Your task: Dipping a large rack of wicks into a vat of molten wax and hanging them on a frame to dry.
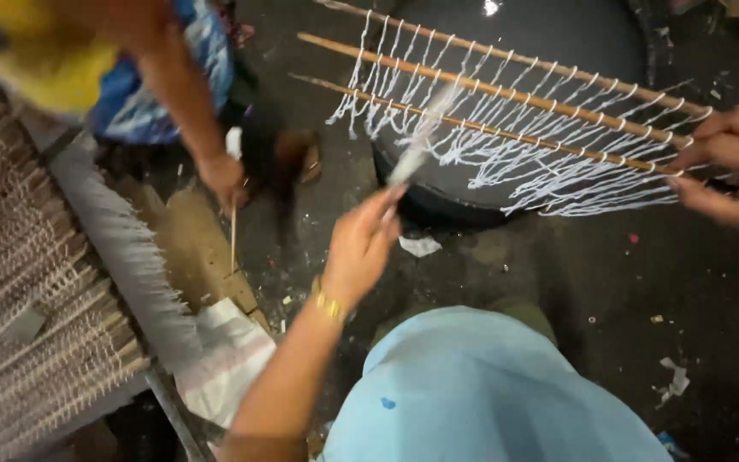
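My left hand (361,244), with a gold bangle at the wrist, pinches a blurred white stick (416,141) that points up toward three long wooden rods (506,90). Rows of white strings (558,162) hang in loops from the rods. My right hand (737,162) grips the right ends of the rods. The rods hang over a large dark round vessel (558,34).
Another person in yellow and blue stands at the upper left; that person's hand (222,178) holds a thin stick over the floor. Racks of white-coated sticks (53,316) lie at the left. White sacking (224,355) and paper scraps lie on the dark floor. My light blue garment (489,393) fills the bottom.
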